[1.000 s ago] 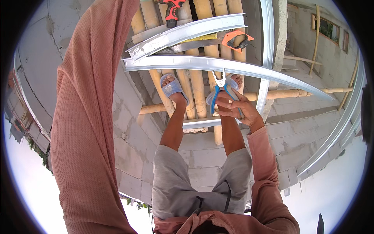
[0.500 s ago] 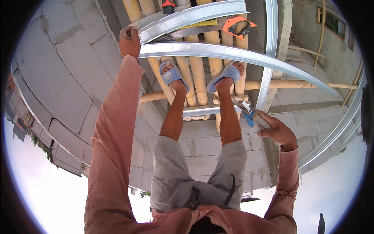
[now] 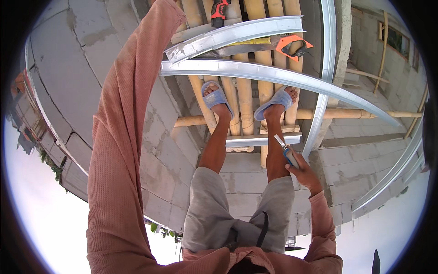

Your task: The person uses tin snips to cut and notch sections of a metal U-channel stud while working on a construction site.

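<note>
My right hand (image 3: 303, 172) is closed around tin snips (image 3: 289, 154) with blue-and-grey handles. Their metal jaws point up and away, beside my right shin. My left arm (image 3: 123, 114) stretches to the far edge of the view, where only the sleeve shows and the hand is cut off. Near that cuff lie the left ends of two silvery metal channels: a short one (image 3: 246, 34) and a long one (image 3: 255, 71) that tapers to the right. Just beyond the short channel sits a red-and-black cordless drill (image 3: 219, 13). An orange-handled handsaw (image 3: 292, 47) lies between the channels.
My sandalled feet (image 3: 219, 98) stand on bamboo poles (image 3: 246, 107) with gaps between them. Another metal channel (image 3: 327, 55) runs lengthwise on the right, crossing under the long one. A grey block wall (image 3: 91, 77) rises on the left. A bamboo crosspiece (image 3: 342, 113) extends right.
My left hand has left the channel ends and gone out beyond the far edge. My right hand has drawn inward with the snips, whose jaws now look closer together. The view has shifted slightly.
</note>
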A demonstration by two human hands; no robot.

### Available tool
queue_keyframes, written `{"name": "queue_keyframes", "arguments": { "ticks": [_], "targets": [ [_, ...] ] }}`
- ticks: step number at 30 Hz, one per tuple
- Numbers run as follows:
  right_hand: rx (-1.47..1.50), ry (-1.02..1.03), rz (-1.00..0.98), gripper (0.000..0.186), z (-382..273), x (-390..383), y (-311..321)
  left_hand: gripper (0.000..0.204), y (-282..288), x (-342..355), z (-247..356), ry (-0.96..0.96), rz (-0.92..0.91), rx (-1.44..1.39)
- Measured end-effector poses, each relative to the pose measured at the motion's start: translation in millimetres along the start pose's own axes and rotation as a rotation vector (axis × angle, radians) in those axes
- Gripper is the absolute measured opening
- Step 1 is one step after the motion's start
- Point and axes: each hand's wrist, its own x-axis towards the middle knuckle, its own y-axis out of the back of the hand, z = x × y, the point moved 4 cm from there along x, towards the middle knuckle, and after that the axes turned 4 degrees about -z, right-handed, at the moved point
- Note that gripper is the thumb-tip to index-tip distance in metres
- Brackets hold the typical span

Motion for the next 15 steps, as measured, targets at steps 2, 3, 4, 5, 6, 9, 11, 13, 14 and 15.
{"name": "queue_keyframes", "arguments": {
  "ticks": [2, 3, 4, 5, 6, 9, 11, 13, 14, 15],
  "targets": [
    [-0.223, 0.124, 0.074, 0.068, -10.1, 6.9, -6.4, 0.054, -24.7, -34.4, 1.3, -0.062, -0.045, 0.026],
    [-0.237, 0.233, 0.188, 0.066, -23.5, 5.8, -8.7, 0.055, -41.4, -57.1, 0.5, -0.079, -0.077, 0.02],
    [-0.254, 0.341, 0.302, 0.063, -37.2, 2.8, -11.8, 0.055, -54.5, -80.6, -0.8, -0.082, -0.102, 0.002],
    [-0.251, 0.368, 0.278, 0.063, -53.4, 6.9, -17.0, 0.055, -44.3, -85.4, -14.4, -0.077, -0.086, 0.044],
    [0.028, 0.295, 0.26, 0.064, -65.3, 2.7, -22.7, 0.055, -51.7, -98.8, -13.1, -0.067, -0.102, 0.01],
    [0.477, 0.268, 0.177, 0.065, -79.6, 8.5, -43.1, 0.056, -34.7, -53.7, -11.7, -0.063, -0.074, 0.002],
    [0.642, 0.298, 0.159, 0.065, -85.5, 17.0, -54.9, 0.056, -42.3, -1.3, 1.0, -0.064, -0.106, 0.008],
    [0.732, 0.346, 0.096, 0.06, -91.7, 29.8, -64.7, 0.057, -43.5, 53.9, 0.7, -0.034, -0.152, 0.081],
    [0.751, 0.33, 0.07, 0.063, -95.1, 35.8, -69.7, 0.057, -42.8, 78.0, -1.4, -0.014, -0.19, 0.118],
    [0.742, 0.333, 0.063, 0.063, -100.1, 38.5, -71.2, 0.058, -40.6, 95.6, -4.0, 0.006, -0.232, 0.135]
  ]
}}
